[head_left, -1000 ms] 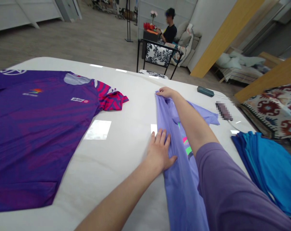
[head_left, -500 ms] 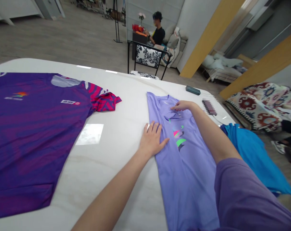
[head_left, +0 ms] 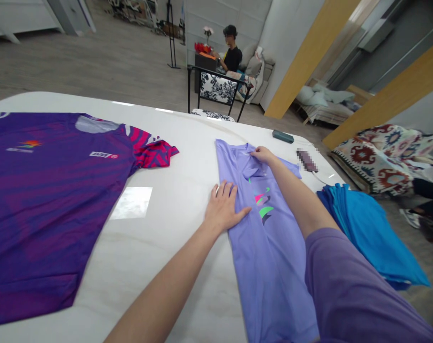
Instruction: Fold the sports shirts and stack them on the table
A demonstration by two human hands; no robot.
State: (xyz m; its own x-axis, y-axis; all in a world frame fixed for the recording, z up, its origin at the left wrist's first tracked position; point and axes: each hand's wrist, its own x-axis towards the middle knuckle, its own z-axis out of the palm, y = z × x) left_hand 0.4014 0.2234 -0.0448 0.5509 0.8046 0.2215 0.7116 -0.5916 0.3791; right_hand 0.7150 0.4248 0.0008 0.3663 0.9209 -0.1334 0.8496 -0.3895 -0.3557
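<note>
From where I stand, I take twelve as straight away from the person, across the white counter. The lavender shirt lies flat there, its long axis running nearly twelve to six, tipped a touch toward half past eleven at the neck end. The hem end comes back toward the person's body at about half past five.

The two hands are apart. The left hand is spread flat at the shirt's nine o'clock edge, fingers fanned, thumb laid over onto the cloth, gripping nothing. From it, most of the shirt stretches away toward four o'clock. The right hand is up at about one o'clock from the left, thumb and fingertips drawn together on the neckline, with the body of the shirt falling away below it toward six. So the right is the nearer to the collar, the left to the long side edge. The right forearm crosses over the shirt's three o'clock flank, so I can't fairly judge how that side lies beneath it.

A purple jersey lies well apart at nine o'clock, and blue garments sit in a heap toward three.
</note>
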